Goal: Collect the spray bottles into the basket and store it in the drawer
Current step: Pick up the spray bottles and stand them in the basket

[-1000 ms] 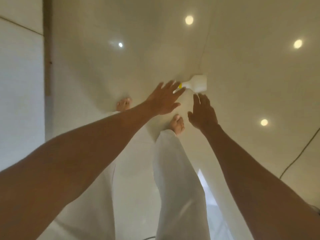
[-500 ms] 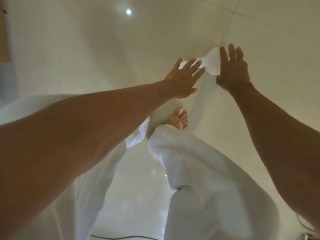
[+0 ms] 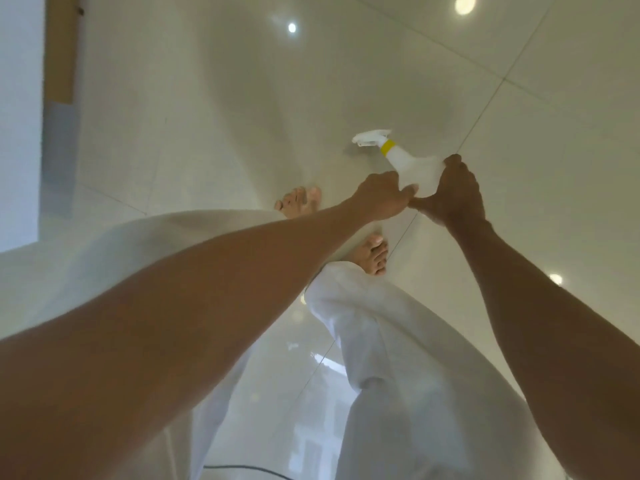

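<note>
A white spray bottle [image 3: 414,164] with a yellow collar and a white trigger head is held low over the glossy tiled floor, its head pointing up and to the left. My right hand [image 3: 452,194] wraps the bottle's body from the right. My left hand [image 3: 382,194] closes on the body from the left, and the two hands touch below it. The lower part of the bottle is hidden by my fingers. No basket or drawer is in view.
My bare feet [image 3: 299,202] and white trouser legs [image 3: 374,341] stand just below the bottle. A white wall with a wooden strip [image 3: 60,46] runs along the left. A thin dark cable [image 3: 242,467] lies on the floor at the bottom.
Both hands were spread open and reaching beside the bottle lying on the floor; now they have closed on its body and it is tilted with the trigger head up.
</note>
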Tool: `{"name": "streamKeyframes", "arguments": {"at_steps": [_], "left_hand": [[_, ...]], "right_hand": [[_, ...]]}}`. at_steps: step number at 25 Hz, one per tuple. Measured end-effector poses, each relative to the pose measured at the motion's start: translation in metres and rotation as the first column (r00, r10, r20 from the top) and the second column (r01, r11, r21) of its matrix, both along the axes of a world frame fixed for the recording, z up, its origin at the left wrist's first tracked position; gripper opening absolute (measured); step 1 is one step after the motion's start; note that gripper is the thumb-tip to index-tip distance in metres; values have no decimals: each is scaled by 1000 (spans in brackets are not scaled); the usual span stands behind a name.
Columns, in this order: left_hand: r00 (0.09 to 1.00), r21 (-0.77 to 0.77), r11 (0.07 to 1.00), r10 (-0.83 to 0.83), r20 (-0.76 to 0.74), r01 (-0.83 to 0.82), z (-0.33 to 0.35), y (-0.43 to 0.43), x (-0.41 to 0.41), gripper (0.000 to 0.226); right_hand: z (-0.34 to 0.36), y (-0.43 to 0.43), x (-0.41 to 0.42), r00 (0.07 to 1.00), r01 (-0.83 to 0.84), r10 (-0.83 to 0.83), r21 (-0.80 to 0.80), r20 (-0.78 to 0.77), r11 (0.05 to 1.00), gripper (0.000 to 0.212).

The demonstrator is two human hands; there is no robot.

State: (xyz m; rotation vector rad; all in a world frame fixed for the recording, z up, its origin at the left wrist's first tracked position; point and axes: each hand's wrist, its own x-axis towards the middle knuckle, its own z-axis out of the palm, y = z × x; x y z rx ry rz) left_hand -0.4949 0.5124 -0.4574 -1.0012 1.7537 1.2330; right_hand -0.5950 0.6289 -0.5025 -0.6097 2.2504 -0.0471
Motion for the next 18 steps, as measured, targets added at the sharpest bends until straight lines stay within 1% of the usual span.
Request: {"name": "streamKeyframes", "arguments": {"at_steps": [1, 2, 3, 4, 6, 8, 10, 12, 13, 15, 16, 17, 18], "left_hand": [[981, 24, 982, 187, 44, -189, 11, -3, 4, 61], [926, 56, 926, 368, 81, -373, 23, -7, 10, 64], [845, 88, 842, 525, 100, -533, 37, -10, 16, 65], [752, 114, 744, 651, 100, -659, 51, -13, 24, 62], [584, 154, 570, 809, 68, -807, 82, -20, 39, 59], [479, 170, 467, 877, 36, -868, 124, -34, 54, 75], [381, 156, 377, 925, -7, -913, 167, -51, 74, 90], [270, 212, 282, 959, -82, -936, 207, -68, 98, 87], [235, 229, 256, 965, -116, -939, 223, -75, 108, 83], [197, 223, 241, 959, -202, -945, 262, -95, 132, 75], [184, 209, 241, 948, -258, -948, 284, -105, 145, 71], [177, 193, 247, 930, -321, -950, 303, -114, 156, 68], [163, 184, 247, 910, -381, -951, 321, -122, 166, 66]], "right_hand": [[12, -6, 13, 999, -7, 2, -89, -53, 996, 94], [26, -12, 26, 992, -11, -13, -190, -125, 982, 92], [40, -21, 40, 978, -20, -42, -294, -203, 956, 89], [54, -29, 54, 957, -49, -68, -386, -284, 921, 85], [84, -47, 78, 900, -135, -109, -507, -422, 851, 80], [117, -63, 97, 874, -205, -123, -587, -469, 783, 73], [157, -76, 119, 876, -289, -78, -648, -476, 704, 72], [201, -91, 141, 887, -368, 14, -687, -462, 627, 71], [220, -95, 151, 896, -386, 61, -701, -441, 599, 67], [270, -104, 171, 919, -387, 150, -755, -365, 529, 58], [299, -110, 176, 945, -326, 164, -804, -282, 497, 56], [326, -116, 180, 978, -202, 144, -846, -150, 493, 56], [352, -124, 181, 996, -41, 88, -860, 5, 509, 55]]}}
